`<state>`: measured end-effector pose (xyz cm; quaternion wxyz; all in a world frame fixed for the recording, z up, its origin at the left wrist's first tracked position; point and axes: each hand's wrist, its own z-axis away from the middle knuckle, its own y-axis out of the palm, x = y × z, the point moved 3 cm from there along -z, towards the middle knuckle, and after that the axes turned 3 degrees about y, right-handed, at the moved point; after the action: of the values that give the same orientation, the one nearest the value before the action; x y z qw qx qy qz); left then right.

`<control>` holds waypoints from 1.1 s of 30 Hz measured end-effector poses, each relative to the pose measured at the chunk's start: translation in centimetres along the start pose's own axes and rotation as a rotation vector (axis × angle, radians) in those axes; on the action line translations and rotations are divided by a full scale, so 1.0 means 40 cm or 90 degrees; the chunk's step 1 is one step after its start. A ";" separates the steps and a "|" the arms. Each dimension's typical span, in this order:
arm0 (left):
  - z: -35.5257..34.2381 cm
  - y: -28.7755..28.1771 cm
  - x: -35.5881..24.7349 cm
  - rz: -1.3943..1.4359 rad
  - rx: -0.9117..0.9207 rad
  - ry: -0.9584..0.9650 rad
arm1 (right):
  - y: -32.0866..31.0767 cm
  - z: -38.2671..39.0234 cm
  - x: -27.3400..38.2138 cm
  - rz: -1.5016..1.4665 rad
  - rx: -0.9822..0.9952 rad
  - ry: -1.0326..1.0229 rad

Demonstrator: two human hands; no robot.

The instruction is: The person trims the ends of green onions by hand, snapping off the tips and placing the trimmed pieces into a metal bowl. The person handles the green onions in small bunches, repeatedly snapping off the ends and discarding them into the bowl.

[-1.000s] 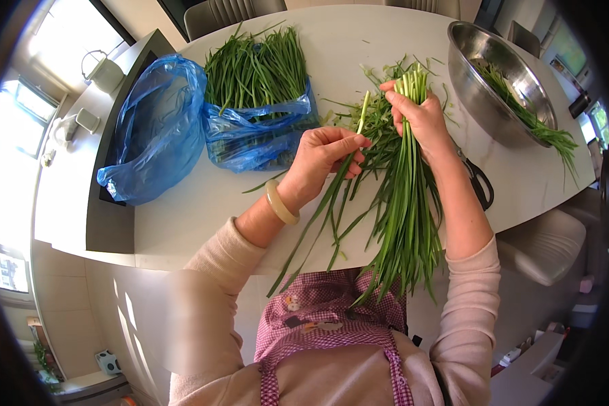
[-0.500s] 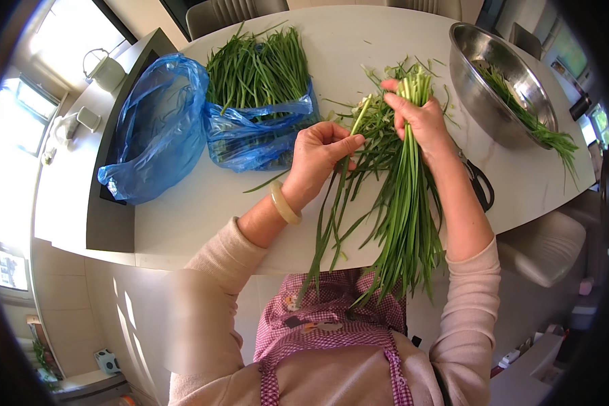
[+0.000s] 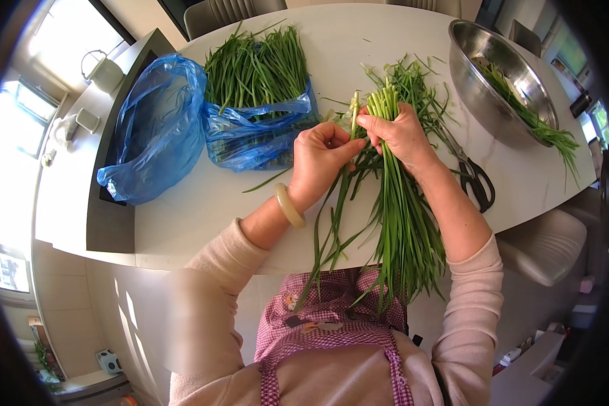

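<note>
My left hand [image 3: 323, 155], with a pale bangle at the wrist, pinches a few long green stalks [image 3: 354, 108] by their pale ends. My right hand [image 3: 399, 139] grips a thick bundle of the flat-leaved greens [image 3: 406, 237], its thumb reaching to the pale stalk in the left, and the two hands nearly touch. The leaves hang down over the table's front edge. Loose leaves and trimmings [image 3: 419, 91] lie beyond the hands. Black-handled scissors [image 3: 477, 183] lie just right of my right wrist, partly under leaves.
A blue bag [image 3: 257, 139] of upright greens stands left of centre beside a crumpled blue bag [image 3: 152, 128]. A steel bowl [image 3: 494, 108] with greens sits at the right of the white table [image 3: 183, 230]. A kettle-like pot [image 3: 105, 74] stands on the left ledge; chairs [image 3: 534, 250] surround the table.
My right hand has moved down and left with the bundle, closer to my left hand, uncovering more of the scissors. My left hand still holds stalks, now more upright.
</note>
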<state>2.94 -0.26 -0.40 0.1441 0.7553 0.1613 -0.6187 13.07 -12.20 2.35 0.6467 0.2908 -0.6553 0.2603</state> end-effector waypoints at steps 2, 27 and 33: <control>0.002 0.002 -0.003 0.001 0.013 -0.014 | 0.000 0.003 0.003 0.013 -0.005 0.000; 0.005 -0.003 -0.012 0.254 0.149 -0.263 | -0.069 -0.014 0.020 -0.027 0.074 0.029; 0.004 -0.005 -0.014 0.347 0.179 -0.283 | -0.123 -0.032 0.004 -0.073 -0.113 0.019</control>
<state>2.61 -0.16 0.13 0.2296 0.6304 -0.1674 -0.7224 17.49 -14.71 2.39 0.6936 0.2654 -0.6483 0.1679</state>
